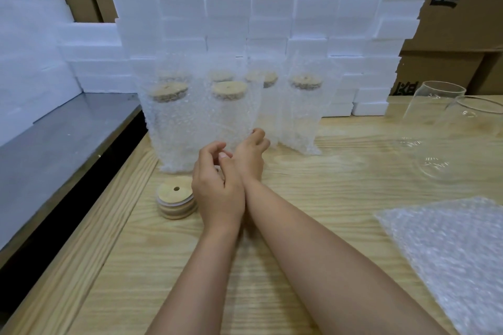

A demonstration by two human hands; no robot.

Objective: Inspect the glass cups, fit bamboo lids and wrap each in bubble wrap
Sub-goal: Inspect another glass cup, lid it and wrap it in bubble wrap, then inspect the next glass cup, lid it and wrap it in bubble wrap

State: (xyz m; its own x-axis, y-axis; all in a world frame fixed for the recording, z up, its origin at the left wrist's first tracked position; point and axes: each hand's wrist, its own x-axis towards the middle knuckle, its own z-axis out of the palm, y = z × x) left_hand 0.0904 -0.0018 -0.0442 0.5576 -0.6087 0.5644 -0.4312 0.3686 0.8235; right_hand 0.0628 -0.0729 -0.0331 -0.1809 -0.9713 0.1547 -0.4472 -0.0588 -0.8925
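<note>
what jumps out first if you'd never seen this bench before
A wall of white foam blocks fills the back of the wooden table, with a cluster of lidded wrapped cups standing before it. The left hand and right hand meet mid-table just in front of those cups, beside a stack of lids; two bare glass cups stand far right.

My left hand [219, 193] and right hand [251, 155] sit side by side mid-table [299, 239]. At twelve o'clock the wrapped cups [228, 117] stand clustered, just beyond my right hand. The lid stack [177, 200] lies at nine o'clock, just beside my left hand. Bare glass cups [435, 114] stand at two o'clock, the bubble wrap sheet [449, 253] at four. Foam blocks [272, 8] are stacked behind the wrapped cups, with cardboard boxes [462, 22] behind those.
</note>
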